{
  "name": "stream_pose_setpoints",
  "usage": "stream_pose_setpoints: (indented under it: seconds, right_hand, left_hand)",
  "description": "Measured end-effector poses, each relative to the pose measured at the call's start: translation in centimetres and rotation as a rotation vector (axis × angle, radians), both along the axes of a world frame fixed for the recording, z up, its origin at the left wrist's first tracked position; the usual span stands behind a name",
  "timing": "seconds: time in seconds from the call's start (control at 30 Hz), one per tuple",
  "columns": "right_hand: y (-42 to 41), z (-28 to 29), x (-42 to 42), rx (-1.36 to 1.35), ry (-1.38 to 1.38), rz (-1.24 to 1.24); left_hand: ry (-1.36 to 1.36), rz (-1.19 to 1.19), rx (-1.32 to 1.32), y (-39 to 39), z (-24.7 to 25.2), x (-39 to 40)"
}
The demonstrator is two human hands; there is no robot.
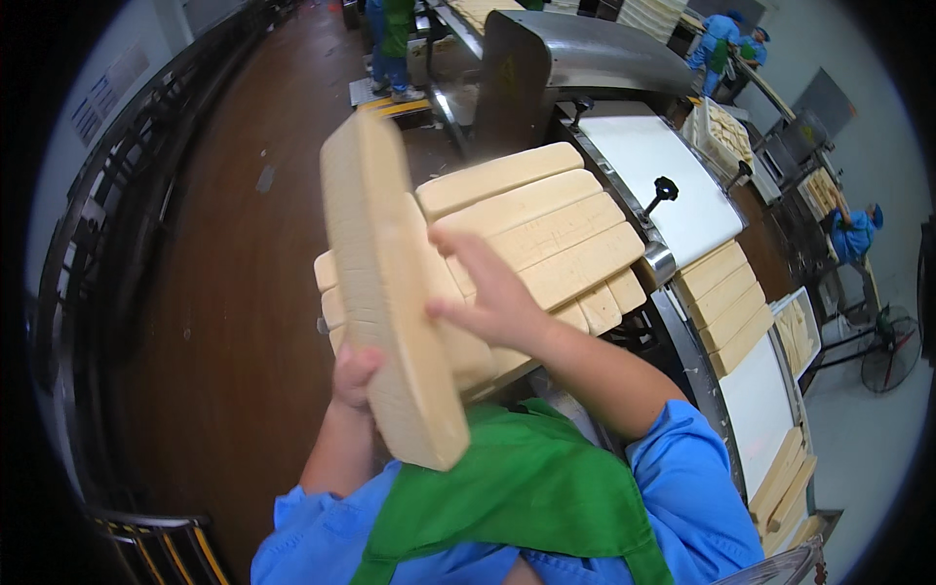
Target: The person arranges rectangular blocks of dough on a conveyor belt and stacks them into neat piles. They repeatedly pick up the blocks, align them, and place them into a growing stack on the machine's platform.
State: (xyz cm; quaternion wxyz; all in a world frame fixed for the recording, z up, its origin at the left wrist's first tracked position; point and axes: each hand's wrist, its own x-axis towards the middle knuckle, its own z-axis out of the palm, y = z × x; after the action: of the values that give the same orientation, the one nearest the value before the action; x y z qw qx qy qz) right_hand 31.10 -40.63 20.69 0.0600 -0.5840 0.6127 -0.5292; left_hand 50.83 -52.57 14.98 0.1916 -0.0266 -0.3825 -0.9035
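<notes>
A long, pale block of dough or a similar foodstuff (pixel 387 292) stands raised and tilted in front of me, slightly blurred. My left hand (pixel 357 373) grips its left side near the lower end. My right hand (pixel 490 292) is at its right side with thumb and fingers spread; whether the fingertips touch the block is unclear. Behind and below lies a layered stack of similar long blocks (pixel 541 234). To the right, several more blocks (pixel 724 307) lie side by side on a white conveyor belt (pixel 760 409).
A metal machine housing (pixel 621 55) rises behind a white belt section (pixel 658 175) with black knobs (pixel 662 191). A white crate (pixel 709 135) and a fan (pixel 888 349) stand right. Co-workers (pixel 852 230) are farther off. A step with yellow edging (pixel 395 106) lies ahead.
</notes>
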Motion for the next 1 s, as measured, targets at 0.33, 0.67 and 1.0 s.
stream_pose_setpoints:
  seconds: [0.33,0.67,1.0]
  right_hand:
    - [13.1,-8.3,-2.5,0.228,-0.048,-0.269]
    - [32.0,-13.6,-1.7,0.236,-0.169,-0.763]
    - [75.3,-19.2,6.5,0.511,0.170,-1.843]
  left_hand:
    - [-0.641,0.390,-0.315,-2.4,-8.7,-1.9]
    - [-1.160,0.152,-2.118,-11.9,-2.8,-5.1]
    - [-0.484,-0.049,-1.679,19.2,-0.2,-21.3]
